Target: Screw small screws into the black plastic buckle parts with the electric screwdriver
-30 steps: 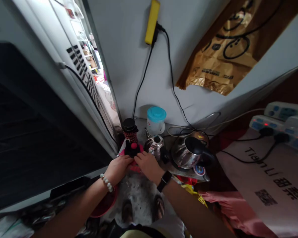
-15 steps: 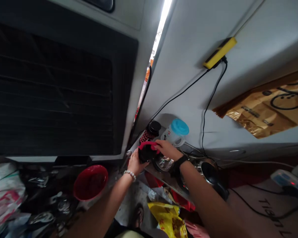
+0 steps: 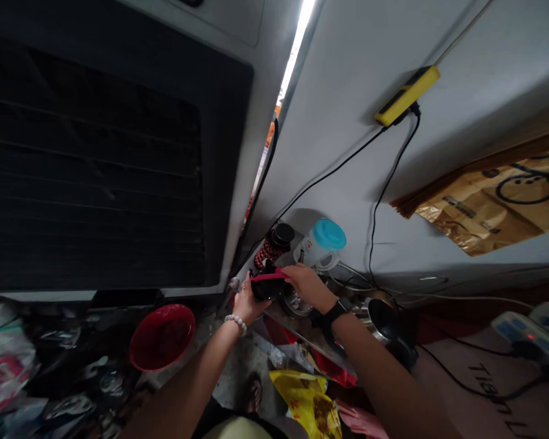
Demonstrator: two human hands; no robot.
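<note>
Between my two hands is a dark container with a pink rim (image 3: 266, 288); its exact kind is hard to make out. My left hand (image 3: 246, 305), with a beaded bracelet at the wrist, wraps its left and lower side. At the right end of the pink rim, my right hand (image 3: 308, 285) grips with its fingers, a black watch on that wrist. Just behind stand a red-and-black patterned bottle with a black lid (image 3: 272, 245) and a clear pitcher with a blue lid (image 3: 322, 242). A metal dish (image 3: 296, 303) lies partly hidden below my right hand.
A large dark-grilled appliance (image 3: 119, 152) fills the left. On the floor are a red basin (image 3: 163, 338) and a yellow bag (image 3: 304, 399). A kettle (image 3: 384, 320) stands to the right. Black cords run up the wall to a yellow power strip (image 3: 407, 96).
The dark container has tipped in my hands, so its pink rim now shows more edge-on and flatter. Both hands keep their hold and have shifted only slightly.
</note>
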